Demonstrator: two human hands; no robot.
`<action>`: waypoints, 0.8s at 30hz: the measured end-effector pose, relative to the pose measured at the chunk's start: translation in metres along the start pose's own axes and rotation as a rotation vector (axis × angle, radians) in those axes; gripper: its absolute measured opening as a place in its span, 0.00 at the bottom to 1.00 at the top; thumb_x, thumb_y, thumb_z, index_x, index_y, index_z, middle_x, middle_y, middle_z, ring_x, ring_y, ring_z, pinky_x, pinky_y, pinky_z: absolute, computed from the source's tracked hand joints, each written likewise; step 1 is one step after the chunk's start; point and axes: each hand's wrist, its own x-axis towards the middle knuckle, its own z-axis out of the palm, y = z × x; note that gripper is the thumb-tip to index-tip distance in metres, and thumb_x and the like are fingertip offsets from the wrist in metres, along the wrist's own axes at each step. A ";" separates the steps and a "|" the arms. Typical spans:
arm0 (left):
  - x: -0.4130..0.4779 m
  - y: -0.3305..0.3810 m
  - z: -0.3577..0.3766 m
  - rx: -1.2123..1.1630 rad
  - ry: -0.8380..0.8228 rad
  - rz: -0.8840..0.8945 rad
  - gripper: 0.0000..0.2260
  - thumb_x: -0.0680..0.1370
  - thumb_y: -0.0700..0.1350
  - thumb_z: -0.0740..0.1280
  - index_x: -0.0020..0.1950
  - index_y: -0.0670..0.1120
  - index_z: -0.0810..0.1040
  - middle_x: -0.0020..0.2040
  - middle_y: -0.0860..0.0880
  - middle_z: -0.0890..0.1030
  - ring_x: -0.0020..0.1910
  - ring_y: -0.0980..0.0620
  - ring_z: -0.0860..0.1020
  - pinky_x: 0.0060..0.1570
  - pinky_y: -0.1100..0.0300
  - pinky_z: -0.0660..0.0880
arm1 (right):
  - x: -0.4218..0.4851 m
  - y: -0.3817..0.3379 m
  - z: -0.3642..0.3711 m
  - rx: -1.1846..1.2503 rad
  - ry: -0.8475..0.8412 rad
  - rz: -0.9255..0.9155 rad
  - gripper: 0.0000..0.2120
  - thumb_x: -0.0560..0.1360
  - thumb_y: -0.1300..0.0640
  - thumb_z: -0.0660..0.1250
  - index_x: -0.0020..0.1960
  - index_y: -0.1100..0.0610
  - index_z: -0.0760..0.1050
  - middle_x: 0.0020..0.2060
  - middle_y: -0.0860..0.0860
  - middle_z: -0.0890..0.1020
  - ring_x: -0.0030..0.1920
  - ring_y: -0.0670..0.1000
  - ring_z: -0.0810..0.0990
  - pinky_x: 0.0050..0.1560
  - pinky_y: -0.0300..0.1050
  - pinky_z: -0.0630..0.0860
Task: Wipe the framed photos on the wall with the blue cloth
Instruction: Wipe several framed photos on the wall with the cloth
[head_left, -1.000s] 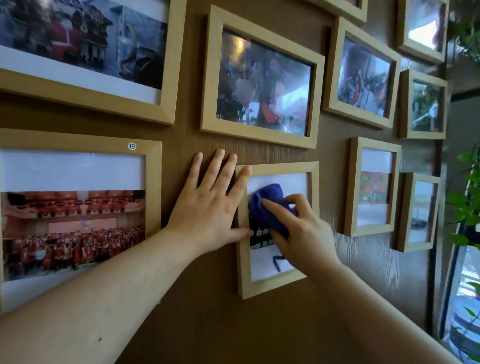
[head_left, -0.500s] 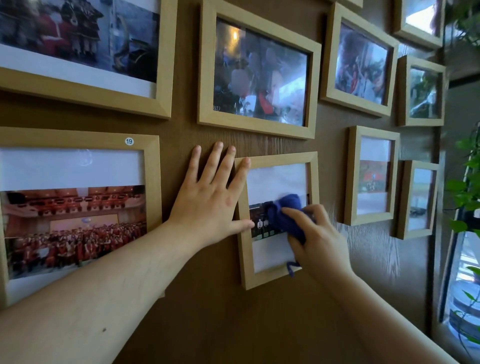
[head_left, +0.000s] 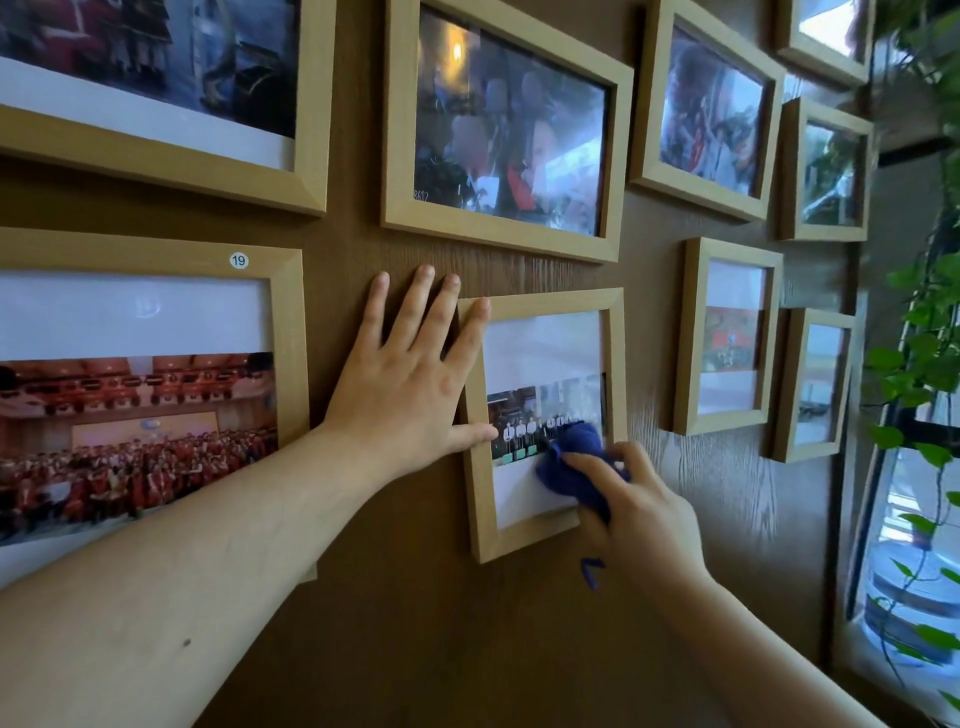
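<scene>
A small light-wood framed photo (head_left: 545, 306) hangs tilted on the brown wood wall. My right hand (head_left: 644, 514) grips a bunched blue cloth (head_left: 571, 462) and presses it on the lower right of that photo's glass. A blue loop dangles below the hand. My left hand (head_left: 410, 384) lies flat with fingers spread on the wall, its index finger and thumb touching the frame's left edge. Several other framed photos surround it, such as the large frame marked 19 (head_left: 291, 332) on the left and the wide frame (head_left: 498, 234) above.
Two narrow frames (head_left: 685, 338) hang to the right of the wiped one. Green trailing plants (head_left: 919, 364) and a window (head_left: 914, 545) fill the far right edge. Bare wall panel (head_left: 415, 649) lies below the frames.
My right hand has slid the blue cloth down and to the right across the small photo's glass, from its upper middle to its lower right. My left hand has stayed pressed at the frame's left edge.
</scene>
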 end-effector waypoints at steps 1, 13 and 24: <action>0.000 0.000 0.000 0.002 -0.003 -0.002 0.49 0.67 0.75 0.55 0.78 0.46 0.45 0.78 0.38 0.51 0.76 0.38 0.44 0.72 0.35 0.43 | -0.002 0.003 0.001 -0.003 0.006 0.045 0.22 0.68 0.54 0.71 0.61 0.48 0.73 0.53 0.52 0.74 0.37 0.55 0.79 0.28 0.41 0.71; 0.001 0.002 0.001 0.009 0.012 -0.007 0.50 0.67 0.75 0.56 0.78 0.46 0.45 0.78 0.38 0.51 0.76 0.38 0.45 0.72 0.34 0.44 | -0.021 -0.025 0.007 0.089 -0.166 -0.103 0.21 0.70 0.46 0.60 0.63 0.44 0.70 0.55 0.49 0.74 0.40 0.49 0.78 0.34 0.38 0.73; 0.000 0.002 -0.001 0.015 0.001 -0.009 0.50 0.67 0.75 0.55 0.77 0.47 0.45 0.78 0.38 0.51 0.76 0.38 0.44 0.72 0.35 0.43 | -0.016 0.022 -0.007 -0.118 -0.185 0.039 0.18 0.71 0.50 0.67 0.61 0.44 0.71 0.51 0.50 0.74 0.37 0.50 0.76 0.29 0.40 0.66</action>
